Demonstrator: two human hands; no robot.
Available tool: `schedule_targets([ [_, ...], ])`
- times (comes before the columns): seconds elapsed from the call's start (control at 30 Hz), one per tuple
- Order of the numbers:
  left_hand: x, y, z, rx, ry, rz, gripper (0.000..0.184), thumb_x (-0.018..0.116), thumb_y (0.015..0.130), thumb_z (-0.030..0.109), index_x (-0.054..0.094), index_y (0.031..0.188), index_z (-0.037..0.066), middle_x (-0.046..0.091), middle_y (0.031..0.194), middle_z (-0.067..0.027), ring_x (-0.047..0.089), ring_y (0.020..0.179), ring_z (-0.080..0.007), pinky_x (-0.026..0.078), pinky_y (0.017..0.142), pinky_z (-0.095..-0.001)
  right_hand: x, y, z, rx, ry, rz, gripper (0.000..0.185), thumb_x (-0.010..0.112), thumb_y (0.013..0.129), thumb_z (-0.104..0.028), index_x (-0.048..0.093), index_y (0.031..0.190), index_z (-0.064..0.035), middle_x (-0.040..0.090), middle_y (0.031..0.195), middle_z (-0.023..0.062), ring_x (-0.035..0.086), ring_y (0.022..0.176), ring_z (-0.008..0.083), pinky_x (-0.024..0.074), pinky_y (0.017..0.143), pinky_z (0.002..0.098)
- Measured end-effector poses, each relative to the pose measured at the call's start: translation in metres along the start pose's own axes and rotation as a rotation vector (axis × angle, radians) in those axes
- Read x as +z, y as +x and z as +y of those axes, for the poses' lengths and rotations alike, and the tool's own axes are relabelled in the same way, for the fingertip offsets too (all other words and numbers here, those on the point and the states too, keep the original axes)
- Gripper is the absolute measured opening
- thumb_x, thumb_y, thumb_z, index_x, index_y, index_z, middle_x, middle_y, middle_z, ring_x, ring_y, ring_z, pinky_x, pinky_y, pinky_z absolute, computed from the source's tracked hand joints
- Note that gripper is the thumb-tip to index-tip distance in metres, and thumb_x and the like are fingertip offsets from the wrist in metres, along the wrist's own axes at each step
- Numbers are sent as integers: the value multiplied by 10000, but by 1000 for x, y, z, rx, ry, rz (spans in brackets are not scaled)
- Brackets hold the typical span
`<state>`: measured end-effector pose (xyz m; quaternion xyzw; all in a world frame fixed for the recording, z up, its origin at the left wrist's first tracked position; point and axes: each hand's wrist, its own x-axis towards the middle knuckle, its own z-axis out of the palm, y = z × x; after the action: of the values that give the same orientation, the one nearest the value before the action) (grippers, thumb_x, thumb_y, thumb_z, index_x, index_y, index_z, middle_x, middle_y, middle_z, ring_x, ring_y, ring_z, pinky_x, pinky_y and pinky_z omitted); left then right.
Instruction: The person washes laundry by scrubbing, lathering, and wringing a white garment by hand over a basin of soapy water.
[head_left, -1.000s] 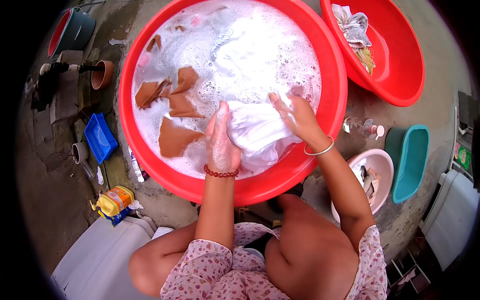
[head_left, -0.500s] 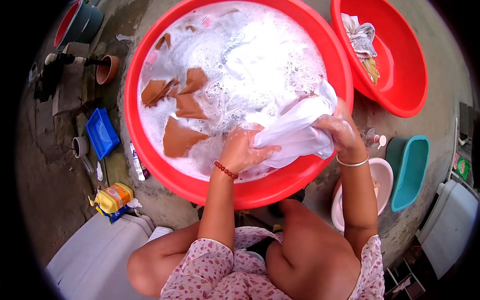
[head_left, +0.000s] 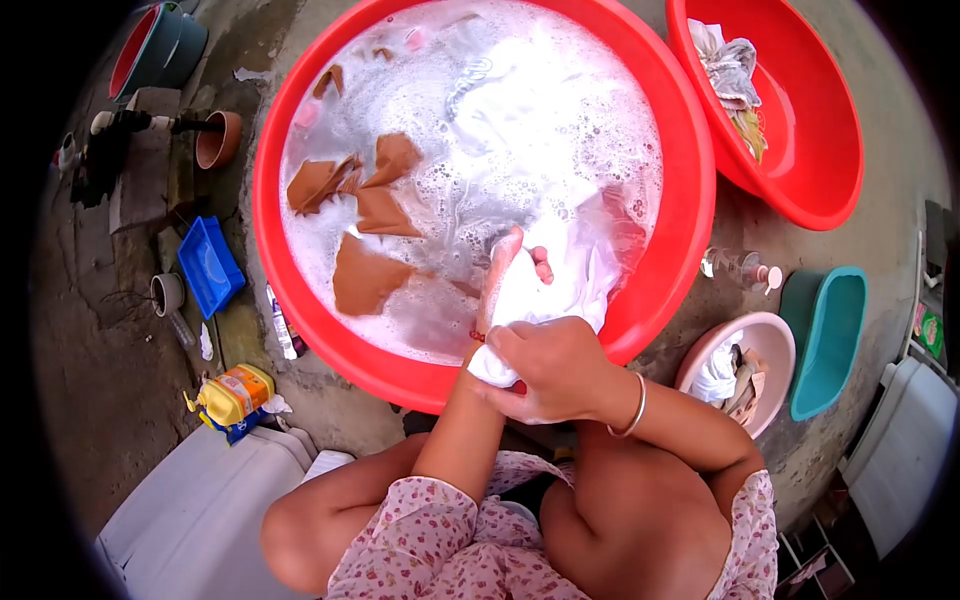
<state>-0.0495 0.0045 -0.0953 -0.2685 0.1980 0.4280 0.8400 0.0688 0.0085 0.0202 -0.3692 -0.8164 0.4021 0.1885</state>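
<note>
A large red basin (head_left: pixel 685 190) in front of me holds sudsy water. White cloth (head_left: pixel 575 265) lies partly in the suds and runs up over my left palm and wrist. My left hand (head_left: pixel 498 272) is over the near part of the basin, palm up, its fingertips curled on the cloth. Gripping the cloth's near end at my left wrist is my right hand (head_left: pixel 555 368), fingers closed. Brown fabric (head_left: pixel 368 275) breaks the water's surface at the left. More white cloth (head_left: pixel 520 110) floats in the foam farther back.
A second red basin (head_left: pixel 825 120) with cloths stands at the back right. Nearer are a clear pump bottle (head_left: pixel 742 268), a pink basin (head_left: pixel 775 350) with fabric and a teal tub (head_left: pixel 830 340). At left are a blue tray (head_left: pixel 210 265) and a yellow bottle (head_left: pixel 235 393).
My right hand has moved down and left to my left wrist, drawing cloth over the left palm. The left hand has turned palm up, and the lifted cloth has lowered into the suds.
</note>
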Motion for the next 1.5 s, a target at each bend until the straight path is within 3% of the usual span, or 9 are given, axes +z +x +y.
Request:
schedule_targets([
  [0.27,41,-6,-50,417,189,189,407,408,915,349,493,1199,70,535,1192,-85,505,1106,-228,386,968,-368,-4,25,82,243,-305,210,195,646,709,-249,568,686,-71,562,586,125,575,543,302,439,479,399],
  [0.37,46,-12,-31,26,-18,-295,383,440,890,416,552,1038,81,610,1030,-79,584,954,-223,474,837,-387,14,4,33,179,-165,241,207,646,699,-255,552,676,-72,561,571,103,581,530,287,438,475,404],
  [0.7,40,-8,-47,326,136,322,333,450,911,368,563,1082,106,616,1017,-56,599,918,-186,497,787,-329,12,22,52,296,-228,276,179,625,745,-212,556,672,-64,554,607,126,557,542,305,425,491,402],
  [0.83,0,-4,-12,-22,98,-264,246,502,879,338,582,816,113,586,721,-23,560,677,-153,463,611,-285,27,-3,17,13,-233,182,151,649,715,-219,563,701,-95,540,598,72,556,526,245,438,481,349],
  [0.9,51,-12,-32,337,124,454,309,527,857,412,591,809,113,589,716,-34,576,658,-150,469,546,-270,17,9,44,168,-225,257,148,638,720,-212,579,725,-76,556,619,98,567,552,258,444,501,354],
  [1.07,120,-60,4,788,2094,848,311,620,831,275,573,846,-32,592,768,-105,576,723,-188,435,622,-319,-28,7,110,605,174,199,271,560,879,-297,607,851,-31,581,668,68,551,600,154,439,579,306],
  [1.17,116,-60,22,1572,1831,783,217,622,810,127,547,935,-34,587,866,-126,575,782,-201,456,710,-310,-44,-1,115,752,741,501,360,553,892,-337,617,992,4,627,846,78,560,787,141,433,735,273],
  [1.37,64,-30,-9,576,743,291,312,502,906,162,451,1166,-2,517,1108,-162,561,948,-237,493,844,-372,-24,-3,133,525,193,483,275,556,870,-165,551,1084,8,615,993,163,587,920,247,438,803,317],
  [1.5,44,-4,-25,645,508,292,461,502,921,270,385,1295,26,439,1252,-118,513,1048,-218,429,928,-353,-3,11,44,289,180,198,216,629,784,-188,584,912,-21,569,815,165,561,758,354,446,645,399],
])
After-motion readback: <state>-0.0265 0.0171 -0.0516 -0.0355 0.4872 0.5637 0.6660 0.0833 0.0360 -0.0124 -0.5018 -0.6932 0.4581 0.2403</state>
